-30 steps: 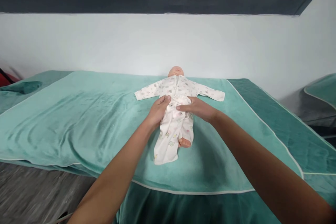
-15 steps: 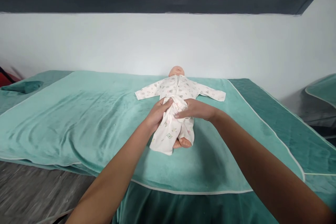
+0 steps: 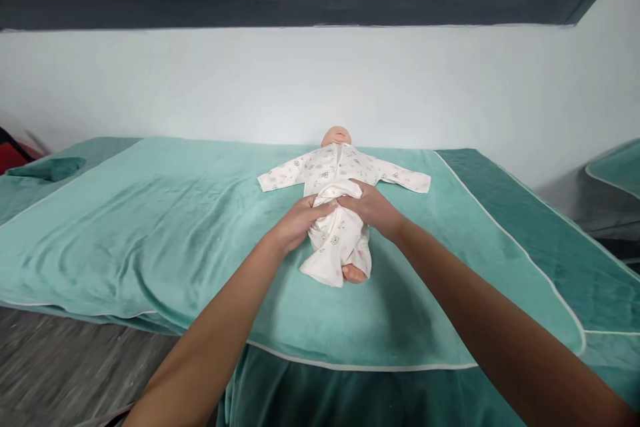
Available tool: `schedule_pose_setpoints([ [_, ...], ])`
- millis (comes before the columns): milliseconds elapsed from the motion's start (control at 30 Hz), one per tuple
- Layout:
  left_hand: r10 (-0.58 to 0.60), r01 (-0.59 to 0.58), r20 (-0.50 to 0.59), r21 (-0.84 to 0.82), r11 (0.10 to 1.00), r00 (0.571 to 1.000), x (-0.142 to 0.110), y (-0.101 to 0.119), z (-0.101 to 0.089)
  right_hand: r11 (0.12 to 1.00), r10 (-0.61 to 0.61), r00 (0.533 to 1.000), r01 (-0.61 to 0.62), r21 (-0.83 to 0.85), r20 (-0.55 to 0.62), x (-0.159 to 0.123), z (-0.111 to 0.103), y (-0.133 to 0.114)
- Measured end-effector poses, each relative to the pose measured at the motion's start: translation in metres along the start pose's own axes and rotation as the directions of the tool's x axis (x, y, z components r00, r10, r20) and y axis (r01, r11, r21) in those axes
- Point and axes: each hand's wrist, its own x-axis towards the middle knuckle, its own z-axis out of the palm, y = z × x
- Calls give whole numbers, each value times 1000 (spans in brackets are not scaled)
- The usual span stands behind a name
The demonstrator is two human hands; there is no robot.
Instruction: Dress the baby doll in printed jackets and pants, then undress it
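Observation:
A baby doll (image 3: 336, 136) lies on its back, head toward the wall, in a white printed long-sleeved top (image 3: 327, 165) with its sleeves spread wide. White printed baby pants (image 3: 336, 240) cover its legs, bunched at the waist. My left hand (image 3: 300, 221) pinches the bunched waist on the left side, thumb on top. Across from it, my right hand (image 3: 373, 208) grips the waist on the right. One bare foot (image 3: 354, 273) pokes out of the right pant leg; the left pant leg hangs flat over the other foot.
Beneath the doll is a light green blanket (image 3: 165, 233) with pale piping, over a darker green cover (image 3: 565, 247). Behind stands a white wall (image 3: 200, 87) under a dark window frame (image 3: 400, 3). Grey floor (image 3: 75, 367) shows at the lower left.
The pants have been drawn up toward the doll's waist, and the left pant leg's end has risen. Both hands have shifted their grip at the waistband; the doll's top stays in place.

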Motion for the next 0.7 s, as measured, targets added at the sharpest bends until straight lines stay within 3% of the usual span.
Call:
schedule_pose_setpoints([
  [67, 35, -40, -76, -62, 997, 997, -1, -4, 3, 997, -49, 999, 50, -59, 18, -1, 2, 2],
  [267, -6, -9, -275, -55, 998, 961, -24, -6, 26, 932, -84, 993, 108, -347, 81, -6, 6, 3],
  [433, -70, -2, -353, -201, 980, 933, -57, -9, 56, 739, -72, 991, 129, -661, 114, -5, 8, 2],
  [700, -135, -88, -522, -380, 921, 842, -104, -36, 93, 481, 7, 963, 232, -846, 268, -6, 7, -6],
])
